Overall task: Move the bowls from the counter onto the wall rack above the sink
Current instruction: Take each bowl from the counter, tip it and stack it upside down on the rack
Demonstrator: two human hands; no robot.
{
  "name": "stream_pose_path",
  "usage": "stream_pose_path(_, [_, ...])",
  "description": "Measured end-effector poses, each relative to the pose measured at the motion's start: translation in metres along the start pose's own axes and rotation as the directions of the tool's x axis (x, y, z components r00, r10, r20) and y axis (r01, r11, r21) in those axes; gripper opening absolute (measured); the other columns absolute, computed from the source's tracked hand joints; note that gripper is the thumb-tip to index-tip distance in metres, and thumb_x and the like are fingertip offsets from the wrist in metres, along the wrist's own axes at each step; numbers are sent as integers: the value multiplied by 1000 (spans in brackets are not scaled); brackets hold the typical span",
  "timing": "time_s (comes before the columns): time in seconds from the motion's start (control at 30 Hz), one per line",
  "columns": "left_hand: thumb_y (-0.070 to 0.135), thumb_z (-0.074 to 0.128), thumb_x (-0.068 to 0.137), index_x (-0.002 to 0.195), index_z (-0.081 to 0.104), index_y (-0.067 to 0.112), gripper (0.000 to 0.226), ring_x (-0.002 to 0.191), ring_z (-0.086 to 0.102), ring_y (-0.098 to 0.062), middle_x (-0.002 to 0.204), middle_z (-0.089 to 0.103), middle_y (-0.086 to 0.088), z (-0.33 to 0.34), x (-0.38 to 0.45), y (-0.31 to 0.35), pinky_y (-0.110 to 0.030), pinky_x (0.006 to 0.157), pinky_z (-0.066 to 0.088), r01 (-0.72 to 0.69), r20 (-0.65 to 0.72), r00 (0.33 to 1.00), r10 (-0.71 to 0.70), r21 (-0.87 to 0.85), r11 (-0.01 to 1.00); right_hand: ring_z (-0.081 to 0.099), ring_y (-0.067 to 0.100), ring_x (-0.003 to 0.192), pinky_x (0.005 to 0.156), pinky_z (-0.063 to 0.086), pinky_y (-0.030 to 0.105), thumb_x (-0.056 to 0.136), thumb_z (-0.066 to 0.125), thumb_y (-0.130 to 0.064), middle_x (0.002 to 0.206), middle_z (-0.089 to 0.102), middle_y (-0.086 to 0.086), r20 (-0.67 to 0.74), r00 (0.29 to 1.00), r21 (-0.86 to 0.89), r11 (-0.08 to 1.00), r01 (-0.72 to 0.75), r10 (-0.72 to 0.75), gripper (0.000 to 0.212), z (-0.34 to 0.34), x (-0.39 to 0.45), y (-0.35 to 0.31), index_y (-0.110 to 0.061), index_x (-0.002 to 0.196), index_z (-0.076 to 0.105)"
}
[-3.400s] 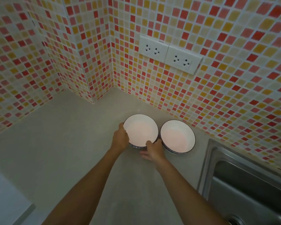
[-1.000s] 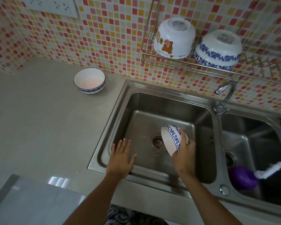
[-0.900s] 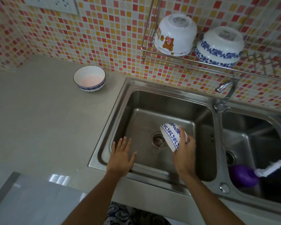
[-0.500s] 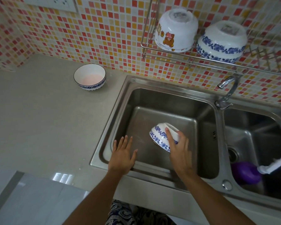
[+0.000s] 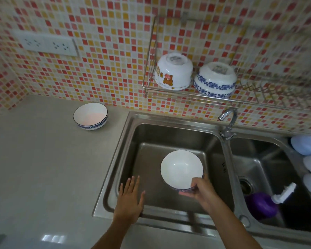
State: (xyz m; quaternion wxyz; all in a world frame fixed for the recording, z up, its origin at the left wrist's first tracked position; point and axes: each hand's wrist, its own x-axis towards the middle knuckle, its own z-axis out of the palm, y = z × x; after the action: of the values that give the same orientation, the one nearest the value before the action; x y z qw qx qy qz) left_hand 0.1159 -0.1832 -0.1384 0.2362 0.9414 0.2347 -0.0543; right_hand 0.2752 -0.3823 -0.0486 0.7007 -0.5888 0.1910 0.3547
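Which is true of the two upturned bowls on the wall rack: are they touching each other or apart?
Cannot tell. In the head view the bear bowl and the blue-flowered bowl sit side by side with their sides meeting in outline, but no contact or gap shows plainly.

Right hand [image 5: 203, 190] turned the bowl [image 5: 181, 168] mouth-up.

Red-orange-yellow mosaic tile wall [image 5: 104, 33]; white double socket [image 5: 47, 44]; grey counter [image 5: 39, 168]; steel double sink [image 5: 226, 141]; chrome tap [image 5: 229, 121].
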Motion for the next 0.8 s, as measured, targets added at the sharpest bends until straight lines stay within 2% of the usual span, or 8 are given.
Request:
stream_pose_path(0.13, [73,-28,66,142,-16,32,88,140,-20,-10,158,-10,4,-11,2,1,-33,115,-15,-31,-3,1000,31,-17,999,48,44,111,64,58,51,61,53,8,133,42,13,86,996,143,989,20,-32,70,5,-21,-20,-23,124,53])
stream_pose_path(0.23, [69,-24,72,144,-10,29,83,142,-15,-12,158,-3,1,-31,15,3,-31,115,-14,-112,-74,991,113,18,994,51,45,112,64,59,52,61,54,6,130,46,19,129,989,270,962,41,-78,60,8,-31,-34,-20,115,56])
stream_pose_path(0.33, [63,-11,85,147,1,23,75,144,-8,-15,158,3,-2,-61,39,9,-33,116,-7,-205,-196,959,205,24,979,51,45,115,71,58,53,47,65,-1,136,45,20,119,986,306,949,78,-119,85,12,-35,-43,-17,129,51])
stream_pose_path(0.4, [59,-3,90,149,5,20,71,145,-5,-17,157,2,-2,-85,55,19,-32,117,-8,-259,-262,929,261,42,965,51,45,117,71,58,52,48,67,-4,139,44,21,112,984,320,942,98,-140,90,14,-37,-47,-16,134,48])
stream_pose_path(0.5, [50,12,95,150,5,19,63,145,-8,-15,157,-1,0,-128,71,41,-33,119,-5,-324,-359,876,322,58,944,52,45,117,69,58,51,65,57,-4,138,45,21,132,974,359,925,128,-186,68,17,-45,-56,-15,132,50])
stream_pose_path(0.6, [39,21,98,150,6,19,58,145,-8,-12,157,0,1,-174,82,74,-34,118,-1,-412,-467,790,397,76,908,58,43,109,64,60,49,75,49,-6,132,52,19,179,948,385,905,179,-264,48,20,-60,-72,-15,122,56])
stream_pose_path(0.7, [27,30,100,150,9,19,55,145,-1,-10,158,5,1,-213,95,111,-29,117,1,-515,-553,683,477,99,852,62,40,100,54,60,42,77,51,-10,124,58,17,181,923,382,889,253,-341,42,24,-81,-96,-17,119,58])
stream_pose_path(0.8, [24,33,100,150,12,18,54,145,-1,-9,158,7,1,-242,112,144,-28,117,3,-554,-602,619,505,121,824,63,37,98,53,61,41,76,54,-16,120,60,15,172,895,361,872,332,-412,40,26,-99,-127,-18,115,58])
